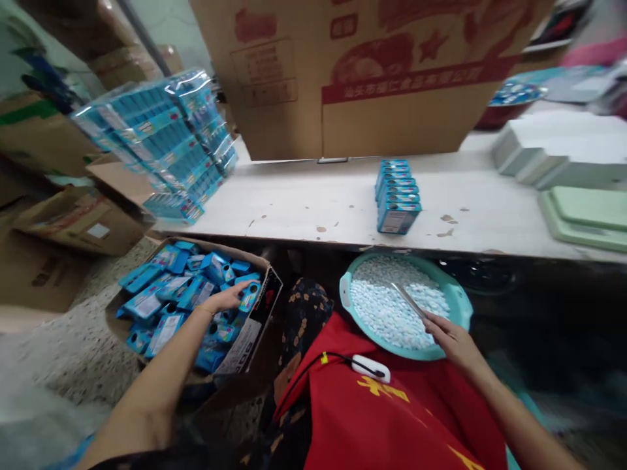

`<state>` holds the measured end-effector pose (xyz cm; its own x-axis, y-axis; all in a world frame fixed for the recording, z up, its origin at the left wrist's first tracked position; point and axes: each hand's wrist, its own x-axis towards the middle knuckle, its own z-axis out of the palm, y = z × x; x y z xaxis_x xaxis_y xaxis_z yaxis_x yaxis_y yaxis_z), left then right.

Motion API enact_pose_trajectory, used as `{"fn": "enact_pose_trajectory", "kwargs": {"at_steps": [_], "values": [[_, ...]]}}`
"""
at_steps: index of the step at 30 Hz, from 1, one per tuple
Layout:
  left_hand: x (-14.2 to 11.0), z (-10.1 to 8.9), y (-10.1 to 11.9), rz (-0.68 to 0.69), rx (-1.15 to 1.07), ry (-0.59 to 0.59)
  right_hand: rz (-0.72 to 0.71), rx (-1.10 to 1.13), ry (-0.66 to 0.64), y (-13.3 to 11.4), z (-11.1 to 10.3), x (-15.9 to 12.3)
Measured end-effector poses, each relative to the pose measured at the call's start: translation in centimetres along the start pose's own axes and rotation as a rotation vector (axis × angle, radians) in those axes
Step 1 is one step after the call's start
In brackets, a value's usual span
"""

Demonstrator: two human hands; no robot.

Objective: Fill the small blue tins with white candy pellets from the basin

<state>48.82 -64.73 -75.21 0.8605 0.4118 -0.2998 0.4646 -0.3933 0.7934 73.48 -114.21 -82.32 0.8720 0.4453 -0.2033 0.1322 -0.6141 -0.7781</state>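
My left hand (226, 299) reaches into a cardboard box (257, 326) on the floor, fingers closing on a small blue packet (249, 295) among several loose blue packets. My right hand (453, 339) grips a thin metal tool (409, 301) that lies across a teal basin (458, 297) full of small white pellets, resting on my lap over a red apron (392, 418). A short row of filled blue packets (398, 194) stands on the white table (304, 202) ahead.
A wrapped stack of blue packets (166, 140) sits at the table's left end. A big cardboard carton (372, 72) stands behind. White boxes (558, 150) and green trays (588, 215) lie right. More cartons (73, 222) crowd the floor left.
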Motion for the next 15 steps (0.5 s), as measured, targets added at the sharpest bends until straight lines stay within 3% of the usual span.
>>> {"fn": "enact_pose_trajectory", "kwargs": {"at_steps": [2,3,8,12,15], "values": [[0.2,-0.6,0.6,-0.064,-0.043,-0.197,-0.064,-0.164,-0.019,0.4,-0.5,0.2],[0.2,-0.9,0.8,-0.09,-0.07,-0.231,-0.076,-0.277,-0.032,0.4,-0.9,0.2],[-1.0,-1.6,-0.2,-0.238,-0.128,-0.146,0.003,-0.842,-0.101,-0.3,-4.3,0.1],[-2.9,-1.9,-0.8,-0.271,-0.032,0.098,-0.032,-0.995,-0.111,-0.7,-5.1,0.3],[-4.1,-2.1,0.7,-0.254,-0.019,0.326,0.007,-0.886,-0.124,-0.7,-2.6,1.6]]}}
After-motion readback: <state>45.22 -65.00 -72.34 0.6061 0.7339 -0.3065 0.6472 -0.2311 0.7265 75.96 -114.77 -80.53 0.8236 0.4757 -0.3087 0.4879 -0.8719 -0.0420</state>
